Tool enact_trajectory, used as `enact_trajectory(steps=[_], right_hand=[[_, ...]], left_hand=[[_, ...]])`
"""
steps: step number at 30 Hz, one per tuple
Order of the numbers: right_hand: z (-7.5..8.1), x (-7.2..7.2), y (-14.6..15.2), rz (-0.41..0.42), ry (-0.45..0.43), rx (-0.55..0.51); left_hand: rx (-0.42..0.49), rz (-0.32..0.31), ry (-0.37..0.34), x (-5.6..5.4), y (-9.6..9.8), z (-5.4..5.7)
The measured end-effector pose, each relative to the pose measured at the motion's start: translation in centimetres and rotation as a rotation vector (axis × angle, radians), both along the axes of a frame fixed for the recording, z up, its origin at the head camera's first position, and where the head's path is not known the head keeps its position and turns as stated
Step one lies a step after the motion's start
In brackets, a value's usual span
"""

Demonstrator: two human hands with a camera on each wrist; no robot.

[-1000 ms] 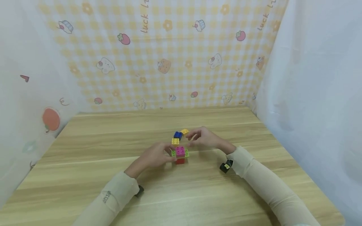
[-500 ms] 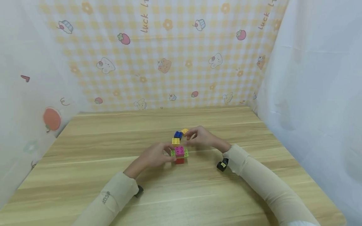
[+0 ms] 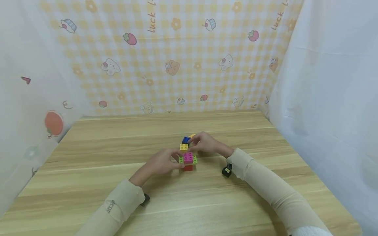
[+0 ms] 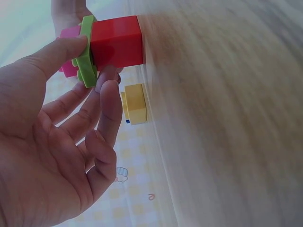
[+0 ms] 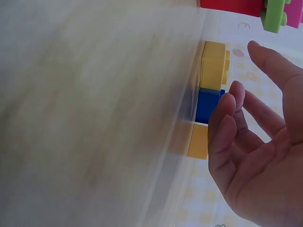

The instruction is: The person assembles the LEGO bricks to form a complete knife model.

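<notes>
A small stack of toy building bricks stands on the table: a red brick (image 4: 117,42) at the bottom, a light green plate (image 4: 86,54) across it and a pink brick (image 3: 188,157) on top. My left hand (image 3: 160,162) pinches this stack from the left, its thumb against the green plate. Behind the stack are a yellow brick (image 3: 184,147), a blue brick (image 3: 185,140) and an orange-yellow brick (image 5: 198,141). My right hand (image 3: 203,143) hovers at their right side with thumb and fingers apart, holding nothing. Its fingers partly cover the orange-yellow brick.
The wooden table (image 3: 118,137) runs back to a yellow checked cloth (image 3: 165,82). White curtains hang on both sides, such as the right curtain (image 3: 322,108). Black wrist devices show under both cuffs, among them the right device (image 3: 226,170).
My right hand has moved left, closer to the yellow and blue bricks, and now covers more of the orange-yellow one. My left hand stays on the stack.
</notes>
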State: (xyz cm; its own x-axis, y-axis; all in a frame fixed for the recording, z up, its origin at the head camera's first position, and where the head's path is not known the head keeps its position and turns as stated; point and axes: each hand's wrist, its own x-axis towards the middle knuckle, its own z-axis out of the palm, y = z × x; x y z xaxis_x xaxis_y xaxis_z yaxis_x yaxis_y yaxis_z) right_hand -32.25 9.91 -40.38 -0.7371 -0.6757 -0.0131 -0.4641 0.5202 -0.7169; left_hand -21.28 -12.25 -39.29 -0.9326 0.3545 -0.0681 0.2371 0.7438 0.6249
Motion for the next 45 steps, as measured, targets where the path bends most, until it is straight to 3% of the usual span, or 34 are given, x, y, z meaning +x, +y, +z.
enact_trajectory(steps=[28,45], right_hand=[[-0.4,-0.4,-1.4,0.032,-0.003,0.058],[-0.3,-0.5,-1.2,0.010,0.025,0.094]], left_hand=[[-0.009,0.006,-0.004,0.1,0.2,0.2],[-0.006,0.001,0.001,0.0,0.1,0.2]])
